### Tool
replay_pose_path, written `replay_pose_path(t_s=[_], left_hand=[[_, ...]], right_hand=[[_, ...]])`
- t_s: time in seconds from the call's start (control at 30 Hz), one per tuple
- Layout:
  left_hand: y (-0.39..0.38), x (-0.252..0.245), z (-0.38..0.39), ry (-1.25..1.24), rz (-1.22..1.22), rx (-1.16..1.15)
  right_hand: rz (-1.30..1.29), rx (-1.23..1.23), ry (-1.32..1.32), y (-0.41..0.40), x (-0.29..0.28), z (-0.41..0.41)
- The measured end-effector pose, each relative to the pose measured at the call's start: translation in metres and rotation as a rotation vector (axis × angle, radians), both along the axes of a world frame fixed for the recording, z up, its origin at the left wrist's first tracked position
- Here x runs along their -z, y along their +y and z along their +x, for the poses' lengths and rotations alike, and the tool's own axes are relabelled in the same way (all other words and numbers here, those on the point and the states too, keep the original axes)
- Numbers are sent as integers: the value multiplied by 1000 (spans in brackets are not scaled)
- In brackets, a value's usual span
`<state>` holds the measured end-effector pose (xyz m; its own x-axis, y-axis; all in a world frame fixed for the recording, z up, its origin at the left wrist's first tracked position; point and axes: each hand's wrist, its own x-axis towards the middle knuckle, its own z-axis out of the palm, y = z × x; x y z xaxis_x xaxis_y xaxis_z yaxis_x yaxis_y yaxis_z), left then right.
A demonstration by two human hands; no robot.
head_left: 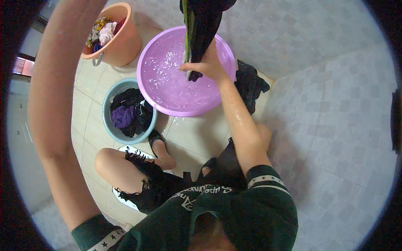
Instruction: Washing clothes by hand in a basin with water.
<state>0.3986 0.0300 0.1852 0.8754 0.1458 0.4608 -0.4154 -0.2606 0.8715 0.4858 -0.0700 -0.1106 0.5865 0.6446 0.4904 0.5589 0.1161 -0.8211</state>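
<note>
A black garment [204,34] with a green and white edge hangs over the purple basin [147,97]. My right hand [209,64] grips its lower part, thumb on the left side and the other fingers mostly hidden behind the cloth. The garment runs up past the top of the view. My left arm is raised along the left side, and its hand is out of view beyond the top edge. Clear, rippling water [169,84] fills the basin below the cloth.
A light blue bucket [106,125] with black and purple clothes [124,116] stands left of the basin. Farther back is an orange bucket [125,44] of laundry. Wet black cloth [251,84] lies at the basin's right, near the tiled wall [314,103].
</note>
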Motion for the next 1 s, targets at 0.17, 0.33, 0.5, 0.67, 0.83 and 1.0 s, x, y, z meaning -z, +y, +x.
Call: replay_pose_path(t_s=[0.17, 0.33, 0.5, 0.67, 0.83, 1.0], left_hand=[[68, -1, -46, -4, 1391, -309], [201, 197, -71, 519, -76, -549], [151, 344, -47, 1149, -681, -525], [39, 290, -11, 876, -1677, -144], [31, 343, -4, 102, -1787, 924], [0, 371, -9, 227, -1876, 50]], right_hand=[[-23, 73, 129, 21, -6, 35], [-86, 28, 619, 41, -38, 56], [-186, -1, 537, 75, -64, 64], [-249, -153, 231, 72, -83, 49], [-372, -366, 247, 35, -83, -26], [-111, -243, 1066, 1, -48, -37]])
